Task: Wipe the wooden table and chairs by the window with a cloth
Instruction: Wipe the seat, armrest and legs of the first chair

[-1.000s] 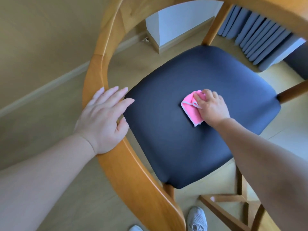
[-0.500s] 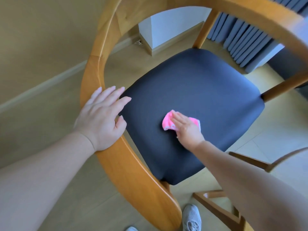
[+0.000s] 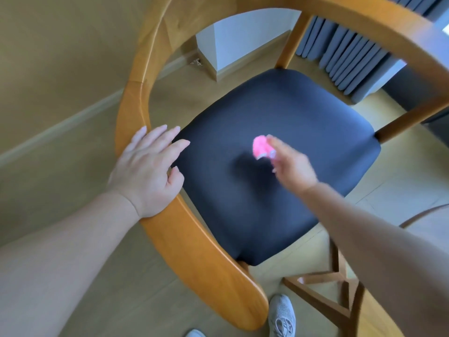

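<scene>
pink cloth [image 3: 261, 150] is bunched in the blurred right hand [image 3: 292, 166], fingers curled on it, over the dark seat [image 3: 279, 171]; left hand [image 3: 145, 170] lies flat, fingers apart, on the armrest [image 3: 194, 249]; cloth should be flattened and seat edges covered

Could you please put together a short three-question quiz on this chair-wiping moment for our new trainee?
1. True or false: the left hand rests flat on the wooden armrest.
2. What colour is the cloth that the right hand holds?
3. The cloth is over: A) the floor, B) the dark seat cushion, C) the backrest.

Key: 1 true; 2 pink; 3 B.
</scene>
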`<state>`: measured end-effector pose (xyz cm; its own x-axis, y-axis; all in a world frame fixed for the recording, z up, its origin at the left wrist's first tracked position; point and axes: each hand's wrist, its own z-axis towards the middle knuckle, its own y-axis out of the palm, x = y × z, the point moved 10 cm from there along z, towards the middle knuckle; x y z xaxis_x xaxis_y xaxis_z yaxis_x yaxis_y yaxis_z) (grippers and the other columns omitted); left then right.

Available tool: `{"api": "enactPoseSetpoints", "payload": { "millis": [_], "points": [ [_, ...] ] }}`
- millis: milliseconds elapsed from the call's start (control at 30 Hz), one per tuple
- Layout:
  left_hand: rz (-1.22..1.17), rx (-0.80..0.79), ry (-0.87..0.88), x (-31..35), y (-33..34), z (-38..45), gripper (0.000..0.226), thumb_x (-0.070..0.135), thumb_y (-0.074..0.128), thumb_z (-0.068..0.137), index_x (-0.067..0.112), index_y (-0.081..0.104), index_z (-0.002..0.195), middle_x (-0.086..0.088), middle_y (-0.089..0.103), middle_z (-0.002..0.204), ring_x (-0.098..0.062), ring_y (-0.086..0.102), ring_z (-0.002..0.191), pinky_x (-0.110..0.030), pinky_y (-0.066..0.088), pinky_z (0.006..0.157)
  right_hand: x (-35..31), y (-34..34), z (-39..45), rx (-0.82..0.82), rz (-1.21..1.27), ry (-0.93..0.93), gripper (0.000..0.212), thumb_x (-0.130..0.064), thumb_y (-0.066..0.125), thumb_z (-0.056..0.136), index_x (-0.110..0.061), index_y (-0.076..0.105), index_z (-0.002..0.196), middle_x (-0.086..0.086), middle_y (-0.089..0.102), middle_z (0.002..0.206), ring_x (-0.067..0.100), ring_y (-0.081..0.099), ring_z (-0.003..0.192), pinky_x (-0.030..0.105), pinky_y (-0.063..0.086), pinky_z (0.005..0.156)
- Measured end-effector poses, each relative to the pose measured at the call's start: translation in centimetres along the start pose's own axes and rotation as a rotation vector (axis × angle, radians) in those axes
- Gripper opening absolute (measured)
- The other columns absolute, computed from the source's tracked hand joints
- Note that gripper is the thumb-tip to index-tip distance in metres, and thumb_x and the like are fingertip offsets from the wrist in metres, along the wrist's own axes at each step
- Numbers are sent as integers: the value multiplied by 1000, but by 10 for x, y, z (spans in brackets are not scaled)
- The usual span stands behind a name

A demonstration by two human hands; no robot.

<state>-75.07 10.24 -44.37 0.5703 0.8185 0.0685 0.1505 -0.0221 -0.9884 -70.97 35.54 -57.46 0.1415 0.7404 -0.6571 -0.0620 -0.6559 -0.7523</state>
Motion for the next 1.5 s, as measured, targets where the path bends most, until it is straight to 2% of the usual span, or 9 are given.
{"api": "enactPoseSetpoints", "payload": {
  "millis": [133,267,433,667,900,1000,1100,1200,1500],
  "points": [
    [-7,-2,-1,1,0,0,60,27,32,81,20,47,139,-2,34,152,-19,22,143,-37,4,120,21,20,3,-223,-399,-62,57,7,52,81,-17,51,132,2,44,143,26,39,135,44,34,108],
    [-9,5,-10,-1,-1,0,60,27,32,81,19,48,138,-2,36,151,-19,23,143,-38,5,120,-22,69,-48,-161,-346,-198,43,18,57,69,2,63,109,18,61,118,45,50,121,54,33,106],
    [3,-6,5,1,0,0,60,29,30,82,21,46,140,-1,35,152,-18,22,143,-39,5,120,-63,111,-101,-243,-305,-357,50,8,64,78,-3,61,127,14,55,136,40,43,132,55,15,111],
    [9,15,-1,-1,1,0,60,31,27,82,23,44,139,-1,35,152,-17,22,143,-37,4,120,-80,133,-145,-361,-246,-460,44,-7,67,85,-14,62,128,3,54,139,31,46,132,50,33,111],
    [-21,31,-29,8,-2,-10,61,35,27,84,19,43,141,-3,34,152,-18,21,143,-37,4,120,-49,132,-139,-535,-403,-599,57,-8,52,92,-18,39,146,2,23,158,31,11,147,34,-16,113],
    [-37,40,31,31,1,-25,63,39,26,84,17,47,139,-3,38,150,-20,26,142,-39,8,119,-10,111,-112,-517,-505,-507,60,-8,43,94,-22,28,150,1,12,160,31,2,148,32,-24,111],
    [-47,33,58,41,3,-33,61,38,28,85,17,49,137,-3,41,148,-20,29,141,-39,11,119,56,58,-65,-427,-674,-168,71,-9,47,88,-25,20,152,0,4,161,27,3,147,39,-5,118],
    [-49,41,55,38,3,-29,57,33,34,84,17,49,137,-2,40,149,-20,28,141,-38,10,119,98,2,-44,-204,-580,118,73,4,50,78,-19,35,146,3,18,159,32,14,144,44,9,117],
    [-59,40,63,36,3,-28,57,31,30,85,17,48,138,-1,41,148,-17,28,141,-38,10,119,27,63,-120,-136,-380,99,80,13,45,74,-15,32,148,5,21,158,30,7,148,41,-14,115]
  ]
}}
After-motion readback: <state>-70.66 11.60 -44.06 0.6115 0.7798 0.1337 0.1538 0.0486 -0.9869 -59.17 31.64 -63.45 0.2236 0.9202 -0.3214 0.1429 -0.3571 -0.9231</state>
